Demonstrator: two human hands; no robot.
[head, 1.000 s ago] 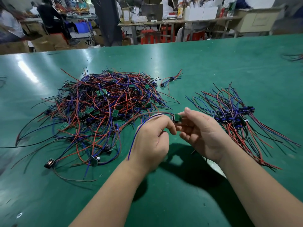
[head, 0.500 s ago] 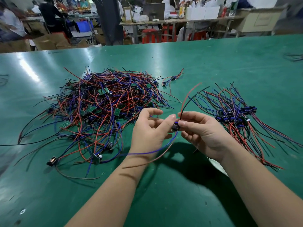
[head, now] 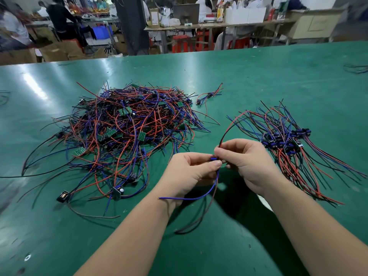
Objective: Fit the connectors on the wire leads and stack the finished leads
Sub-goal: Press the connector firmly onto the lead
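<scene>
The green bench runs to its far edge, with a bare strip between the tangled pile of wire leads at left and the finished stack at right. Over that strip, the left hand and right hand both pinch one lead's small blue connector; its blue wire trails down.

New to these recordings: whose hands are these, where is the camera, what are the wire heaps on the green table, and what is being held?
No machine here: a person works bare-handed, filmed by one head-worn camera looking down. On the green table lie a tangled pile of red, blue and black leads at left and a neater stack at right, whose leads carry dark blue connectors. The left hand and right hand together pinch one wire lead at its small blue connector; its wires trail above and below the fingers.
</scene>
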